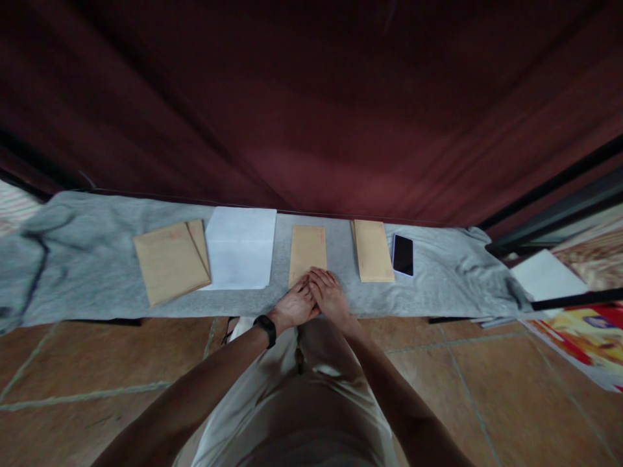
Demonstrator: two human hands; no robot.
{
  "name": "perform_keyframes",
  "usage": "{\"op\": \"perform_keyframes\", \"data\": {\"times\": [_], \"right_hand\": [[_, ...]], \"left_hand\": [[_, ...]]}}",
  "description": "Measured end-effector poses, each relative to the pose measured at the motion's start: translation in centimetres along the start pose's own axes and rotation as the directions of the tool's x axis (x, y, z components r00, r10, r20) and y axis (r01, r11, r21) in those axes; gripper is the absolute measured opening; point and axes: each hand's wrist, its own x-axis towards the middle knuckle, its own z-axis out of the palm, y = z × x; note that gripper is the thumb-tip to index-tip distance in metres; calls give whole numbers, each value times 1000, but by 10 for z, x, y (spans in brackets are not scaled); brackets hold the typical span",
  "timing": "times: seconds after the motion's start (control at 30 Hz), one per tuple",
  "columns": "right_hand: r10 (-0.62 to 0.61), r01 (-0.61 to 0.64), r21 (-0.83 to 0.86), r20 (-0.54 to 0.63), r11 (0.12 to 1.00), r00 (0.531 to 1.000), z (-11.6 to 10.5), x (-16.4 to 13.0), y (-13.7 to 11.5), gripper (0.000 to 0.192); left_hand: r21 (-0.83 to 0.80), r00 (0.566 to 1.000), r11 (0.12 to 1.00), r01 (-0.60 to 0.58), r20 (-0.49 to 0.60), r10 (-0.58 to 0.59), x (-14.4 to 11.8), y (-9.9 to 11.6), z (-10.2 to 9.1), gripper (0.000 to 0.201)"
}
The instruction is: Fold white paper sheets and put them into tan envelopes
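Both hands (311, 299) lie flat, pressing the middle brown envelope (307, 250).

Dim indoor light throughout. Dark maroon fabric curtain (311, 97) swallows upper frame in shadow. Wrinkled grey cloth cover (438, 272) brightest zone. Wide-angle lens bends edges; fine detail soft, slightly blurred.

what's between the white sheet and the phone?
Head view: two tan envelopes. The nearer one has both hands on its near end, left hand and right hand; the other lies beside the phone, right of the white sheet.
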Motion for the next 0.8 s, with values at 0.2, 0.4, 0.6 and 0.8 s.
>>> {"op": "perform_keyframes", "data": {"times": [0.2,0.4,0.6,0.8], "right_hand": [[-5,5,-6,-16,1000,1000,-1,-9,-1,44],[2,-1,-38,9,999,1000,-2,-12,-3,45],[7,-6,-61,7,998,1000,-2,-14,-5,48],[35,-37,-83,-33,996,999,3,-21,-6,50]], "left_hand": [[-46,1000,999,10,-16,-11,-1,-2,-2,48],[-118,998,993,-11,-56,4,-5,-3,-13,46],[-145,989,987,63,-122,-81,-7,-4,-16,41],[-197,960,958,207,-147,-237,-4,-7,-12,52]]}}
